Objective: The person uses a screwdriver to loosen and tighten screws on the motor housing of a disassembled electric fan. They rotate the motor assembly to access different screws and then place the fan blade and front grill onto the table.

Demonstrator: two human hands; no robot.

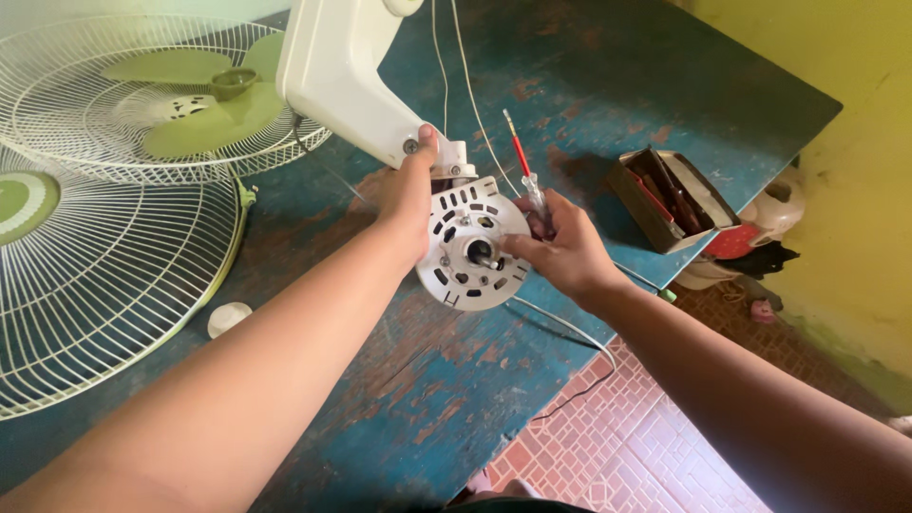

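My left hand [407,195] grips the neck where the white fan stand arm [332,76] meets the round white motor housing [470,249]. The housing faces up at me, with slots around its face and a metal shaft at its middle. My right hand [560,249] holds a screwdriver [524,171] with a clear and red handle, its handle pointing up and away. The fingertips of that hand touch the housing near the shaft. The screwdriver's tip is hidden by my fingers.
Two white wire fan guards [104,256] and green fan blades [204,109] lie at the left of the worn blue table [427,399]. A small white cap [228,318] sits near them. An open tool box [670,199] stands at the table's right edge. White cords [465,85] cross the table.
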